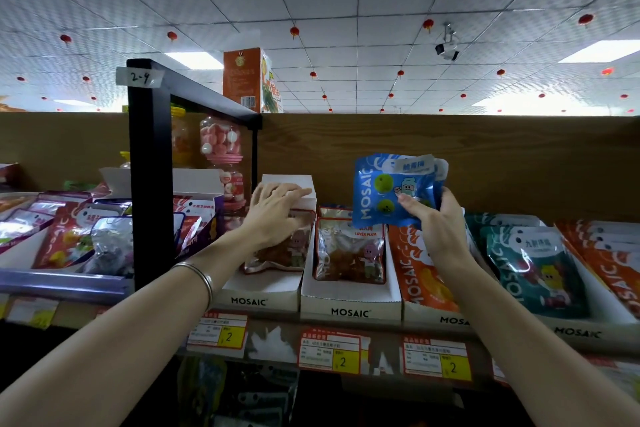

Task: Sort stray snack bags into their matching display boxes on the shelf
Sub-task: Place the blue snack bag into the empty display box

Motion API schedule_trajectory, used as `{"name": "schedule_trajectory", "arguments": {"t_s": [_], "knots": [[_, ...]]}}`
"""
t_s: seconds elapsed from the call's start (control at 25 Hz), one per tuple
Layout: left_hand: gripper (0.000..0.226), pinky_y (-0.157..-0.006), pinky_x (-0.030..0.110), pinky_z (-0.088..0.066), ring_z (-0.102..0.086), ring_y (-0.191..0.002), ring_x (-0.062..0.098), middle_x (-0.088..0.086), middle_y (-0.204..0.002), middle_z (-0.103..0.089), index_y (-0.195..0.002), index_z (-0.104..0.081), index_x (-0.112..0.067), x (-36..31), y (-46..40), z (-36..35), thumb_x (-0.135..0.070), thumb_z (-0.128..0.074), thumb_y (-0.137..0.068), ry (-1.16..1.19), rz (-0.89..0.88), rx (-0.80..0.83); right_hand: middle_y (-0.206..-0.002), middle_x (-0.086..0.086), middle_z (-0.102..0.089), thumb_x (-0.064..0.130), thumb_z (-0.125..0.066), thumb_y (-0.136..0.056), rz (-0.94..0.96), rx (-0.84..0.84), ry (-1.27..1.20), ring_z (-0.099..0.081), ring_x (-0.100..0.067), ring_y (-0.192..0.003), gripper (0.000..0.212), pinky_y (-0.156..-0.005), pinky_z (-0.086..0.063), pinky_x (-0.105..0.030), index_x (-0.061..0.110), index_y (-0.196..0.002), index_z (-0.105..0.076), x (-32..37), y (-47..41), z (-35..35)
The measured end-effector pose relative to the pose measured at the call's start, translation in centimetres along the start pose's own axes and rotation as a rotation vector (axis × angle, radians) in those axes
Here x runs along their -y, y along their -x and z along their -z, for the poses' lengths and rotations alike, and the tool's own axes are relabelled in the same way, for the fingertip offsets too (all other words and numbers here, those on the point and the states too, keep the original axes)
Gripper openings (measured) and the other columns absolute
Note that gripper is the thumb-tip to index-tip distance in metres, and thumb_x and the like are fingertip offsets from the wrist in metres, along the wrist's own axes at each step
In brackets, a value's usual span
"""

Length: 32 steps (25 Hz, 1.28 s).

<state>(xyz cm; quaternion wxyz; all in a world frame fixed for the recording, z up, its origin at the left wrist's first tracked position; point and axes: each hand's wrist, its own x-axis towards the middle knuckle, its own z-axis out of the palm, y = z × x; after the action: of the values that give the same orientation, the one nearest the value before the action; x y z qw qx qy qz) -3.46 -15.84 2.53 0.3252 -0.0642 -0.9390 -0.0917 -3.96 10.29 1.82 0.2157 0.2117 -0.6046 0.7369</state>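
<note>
right hand [441, 229] clamps glossy blue foil snack bags [391, 191] above the shelf boxes while the flat, open left hand [277, 210] rests on a white cardboard display box [287, 184]; next, probably finding their matching box.

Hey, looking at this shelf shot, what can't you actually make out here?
- Head view: how many blue bags the right hand holds; they overlap.
- The bag under the left hand: its top and label are covered by that hand.
- Small print on the price tags: too small and blurred; only the large 2 reads.
- The orange bags: partly hidden behind the right wrist.
- A display box for blue bags: none visible in frame.
</note>
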Motion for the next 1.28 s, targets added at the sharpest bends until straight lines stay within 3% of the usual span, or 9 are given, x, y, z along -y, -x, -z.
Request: {"name": "schedule_trajectory", "arguments": {"t_s": [0.12,0.36,0.56,0.72,0.84,1.0,1.08,1.16,1.28], "knots": [[0.077,-0.115,0.042,-0.011,-0.018,-0.142,0.019,-0.003,-0.15,-0.036,-0.145,-0.035,-0.028,-2.4,-0.5,-0.2,-0.062,-0.06,-0.08,0.007,-0.119,0.06,-0.104,0.0,-0.069,0.024,-0.071,-0.079,0.002,-0.078,-0.027,-0.068,-0.018,-0.095,0.034,-0.086,-0.055,-0.043,0.023,-0.109,-0.056,-0.2,-0.2,0.2],[0.093,-0.113,0.046,-0.012,-0.031,-0.131,0.025,0.001,-0.128,-0.054,-0.142,-0.038,-0.03,-4.5,-1.9,-1.9,-0.071,-0.069,-0.065,-0.111,-0.145,0.168,-0.105,0.0,-0.069,0.028,-0.072,-0.076,-0.001,-0.12,-0.062,-0.068,-0.02,-0.095,0.033,-0.086,-0.054,-0.048,0.027,-0.106,-0.056,-0.3,-0.2,0.4],[0.079,-0.11,0.045,-0.02,-0.04,-0.123,0.025,-0.001,-0.12,-0.056,-0.13,-0.047,-0.026,-4.8,-2.7,-2.2,-0.066,-0.07,-0.066,-0.108,-0.117,0.165,-0.103,0.003,-0.07,0.029,-0.071,-0.077,0.016,-0.12,-0.037,-0.068,-0.018,-0.095,0.032,-0.088,-0.053,-0.047,0.026,-0.105,-0.057,-0.4,-0.2,0.4],[0.053,-0.115,0.05,-0.01,-0.041,-0.12,0.025,-0.006,-0.099,-0.047,-0.115,-0.043,-0.025,-4.2,-3.0,-2.9,-0.062,-0.06,-0.079,-0.106,-0.165,0.221,-0.103,0.002,-0.07,0.028,-0.072,-0.077,0.023,-0.115,-0.027,-0.068,-0.018,-0.095,0.031,-0.087,-0.054,-0.046,0.025,-0.104,-0.058,-0.4,-0.2,0.5],[0.038,-0.113,0.052,-0.012,-0.045,-0.116,0.025,-0.008,-0.094,-0.046,-0.108,-0.042,-0.022,-4.0,-3.1,-3.3,-0.054,-0.052,-0.089,-0.027,-0.184,0.236,-0.103,0.002,-0.069,0.026,-0.071,-0.079,0.033,-0.111,-0.024,-0.068,-0.017,-0.095,0.032,-0.086,-0.055,-0.044,0.022,-0.108,-0.057,-0.4,-0.2,0.4],[0.021,-0.115,0.052,-0.007,-0.051,-0.091,0.011,-0.015,-0.077,-0.059,-0.092,-0.049,-0.026,-4.0,-3.5,-3.3,-0.046,-0.056,-0.09,0.115,-0.178,0.182,-0.104,0.003,-0.069,0.025,-0.071,-0.08,0.044,-0.114,-0.008,-0.067,-0.014,-0.096,0.035,-0.087,-0.054,-0.041,0.019,-0.111,-0.056,-0.2,0.0,0.3],[0.021,-0.116,0.051,-0.006,-0.056,-0.084,0.011,-0.012,-0.079,-0.064,-0.087,-0.05,-0.028,-3.9,-3.6,-3.2,-0.045,-0.061,-0.088,0.154,-0.165,0.138,-0.104,0.003,-0.068,0.024,-0.07,-0.081,0.048,-0.119,-0.012,-0.066,-0.014,-0.096,0.033,-0.088,-0.054,-0.041,0.021,-0.111,-0.056,-0.1,0.1,0.3],[0.019,-0.114,0.053,-0.012,-0.056,-0.076,0.006,-0.013,-0.074,-0.062,-0.084,-0.052,-0.027,-3.7,-3.5,-3.3,-0.042,-0.065,-0.086,0.208,-0.169,0.093,-0.105,0.003,-0.068,0.023,-0.068,-0.082,0.052,-0.128,-0.039,-0.066,-0.014,-0.097,0.03,-0.089,-0.053,-0.041,0.023,-0.109,-0.056,0.1,0.2,0.3],[0.017,-0.101,0.051,-0.035,-0.053,-0.069,0.002,-0.014,-0.07,-0.056,-0.086,-0.057,-0.02,-3.8,-3.7,-3.1,-0.032,-0.069,-0.084,0.361,-0.172,0.057,-0.105,0.004,-0.068,0.021,-0.067,-0.083,0.09,-0.155,-0.085,-0.066,-0.013,-0.097,0.026,-0.089,-0.053,-0.04,0.028,-0.105,-0.057,0.4,0.5,0.4]]}}
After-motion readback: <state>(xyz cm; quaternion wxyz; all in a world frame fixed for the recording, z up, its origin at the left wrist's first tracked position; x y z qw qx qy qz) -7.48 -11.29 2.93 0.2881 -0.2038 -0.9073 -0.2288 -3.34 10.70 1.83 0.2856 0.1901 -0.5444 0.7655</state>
